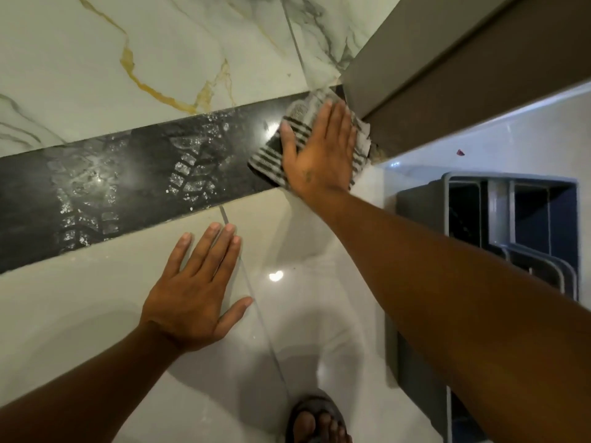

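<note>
A black stone strip [144,174] runs across the floor between pale tiles, marked with dusty shoe prints [188,171]. At its right end lies a black-and-white striped cloth [271,155], next to a brown door frame [415,68]. My right hand [319,151] presses flat on the cloth with straight fingers. My left hand [198,292] rests flat on the glossy light tile [96,298] below the strip, fingers spread, holding nothing.
Marble-look tile [144,52] with gold veins lies beyond the strip. A dark grey rack or bin [511,225] stands at the right. My sandalled foot [316,420] shows at the bottom edge.
</note>
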Demonstrator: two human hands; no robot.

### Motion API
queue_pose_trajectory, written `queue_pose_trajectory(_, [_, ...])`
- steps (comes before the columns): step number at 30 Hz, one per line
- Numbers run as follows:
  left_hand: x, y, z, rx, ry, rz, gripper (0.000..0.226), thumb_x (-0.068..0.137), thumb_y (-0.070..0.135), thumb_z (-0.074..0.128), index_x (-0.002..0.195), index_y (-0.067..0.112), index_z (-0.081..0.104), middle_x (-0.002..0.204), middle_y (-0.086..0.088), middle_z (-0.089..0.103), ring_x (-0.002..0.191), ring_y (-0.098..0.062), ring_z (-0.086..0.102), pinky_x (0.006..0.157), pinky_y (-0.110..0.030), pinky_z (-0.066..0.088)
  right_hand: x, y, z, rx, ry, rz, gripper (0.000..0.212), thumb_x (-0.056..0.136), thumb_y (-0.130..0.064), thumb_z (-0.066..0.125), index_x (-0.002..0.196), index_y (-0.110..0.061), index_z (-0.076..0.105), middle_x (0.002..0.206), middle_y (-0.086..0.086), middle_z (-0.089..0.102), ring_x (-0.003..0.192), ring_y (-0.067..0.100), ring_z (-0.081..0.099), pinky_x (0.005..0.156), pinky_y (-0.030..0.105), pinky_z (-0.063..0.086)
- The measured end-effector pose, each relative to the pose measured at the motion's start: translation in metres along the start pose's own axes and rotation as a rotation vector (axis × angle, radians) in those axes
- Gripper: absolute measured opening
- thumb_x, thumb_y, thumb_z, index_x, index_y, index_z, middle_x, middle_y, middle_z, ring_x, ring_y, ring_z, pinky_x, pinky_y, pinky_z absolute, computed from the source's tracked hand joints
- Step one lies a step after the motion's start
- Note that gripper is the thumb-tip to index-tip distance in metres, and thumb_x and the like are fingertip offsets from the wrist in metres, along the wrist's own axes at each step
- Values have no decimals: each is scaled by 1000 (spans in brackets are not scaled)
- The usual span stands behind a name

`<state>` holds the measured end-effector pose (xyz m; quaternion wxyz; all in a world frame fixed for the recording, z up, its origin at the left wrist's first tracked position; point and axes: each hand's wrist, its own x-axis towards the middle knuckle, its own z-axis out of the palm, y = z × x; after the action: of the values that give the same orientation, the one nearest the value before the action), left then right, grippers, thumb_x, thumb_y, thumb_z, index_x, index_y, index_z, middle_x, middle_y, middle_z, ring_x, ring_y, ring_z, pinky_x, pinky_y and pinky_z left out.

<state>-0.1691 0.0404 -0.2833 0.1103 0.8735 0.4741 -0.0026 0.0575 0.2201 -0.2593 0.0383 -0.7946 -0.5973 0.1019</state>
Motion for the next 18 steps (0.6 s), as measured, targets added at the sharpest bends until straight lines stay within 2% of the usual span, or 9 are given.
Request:
queue_pose_trajectory(4, [-3, 1, 3, 3, 26, 1, 95, 97, 68, 40, 165, 2, 25, 174, -19, 21, 163, -34, 16, 131, -57, 13, 4, -5, 3, -44, 31, 26, 91, 101, -68, 31, 162, -1, 17, 170, 21, 17, 159, 33, 11, 130, 46, 6])
queue_pose_trajectory(6, [-4, -1, 1, 16, 26, 9, 96, 96, 68, 41, 164, 2, 25, 174, -20, 21, 163, -35, 16, 132, -56, 11, 11, -20, 7, -84, -14, -63, 92, 100, -69, 24, 163, -3, 14, 171, 22, 13, 160, 35, 7, 131, 48, 4])
queue_pose_trajectory(9, [-5, 2, -7, 10, -2, -47, 95, 98, 68, 38, 165, 1, 24, 174, -21, 22, 162, -36, 18, 131, -54, 10, 1, -27, 15, -115, -109, -437, 86, 102, -70, 20, 164, -10, 13, 171, 22, 9, 160, 36, 6, 130, 51, 4])
queue_pose_trajectory(11, [-16, 5, -10, -46, -8, -284, 93, 100, 66, 35, 166, 2, 18, 175, -21, 18, 163, -37, 13, 132, -53, 7, -20, -5, 13, -148, -131, -719, 82, 104, -70, 23, 165, -15, 15, 171, 24, 11, 159, 39, 9, 130, 53, 5])
queue_pose_trajectory(12, [-31, 5, -10, -76, -8, -438, 92, 102, 65, 34, 167, 3, 15, 175, -20, 15, 163, -37, 11, 131, -54, 6, -32, 11, 11, -152, -142, -786, 82, 104, -71, 25, 165, -17, 16, 171, 24, 12, 159, 39, 9, 129, 53, 4])
queue_pose_trajectory(14, [-76, -1, -8, -73, 11, -624, 90, 102, 64, 36, 167, 5, 14, 176, -19, 14, 163, -38, 9, 131, -58, 9, -50, 40, 5, -178, -158, -688, 86, 101, -75, 26, 165, -19, 12, 172, 22, 8, 159, 39, 6, 130, 53, 3])
queue_pose_trajectory(16, [-118, -7, -4, -32, 37, -629, 90, 101, 63, 38, 166, 4, 18, 175, -19, 17, 163, -39, 12, 129, -61, 14, -59, 48, 4, -187, -125, -451, 91, 98, -79, 22, 165, -19, 9, 172, 21, 4, 159, 38, 3, 130, 56, 5])
queue_pose_trajectory(18, [-134, -12, 2, -24, 29, -619, 92, 98, 63, 39, 165, 2, 21, 175, -20, 18, 162, -40, 13, 129, -62, 14, -59, 20, 9, -155, -71, -296, 94, 96, -82, 18, 165, -19, 10, 171, 24, 6, 159, 39, 4, 128, 59, 7])
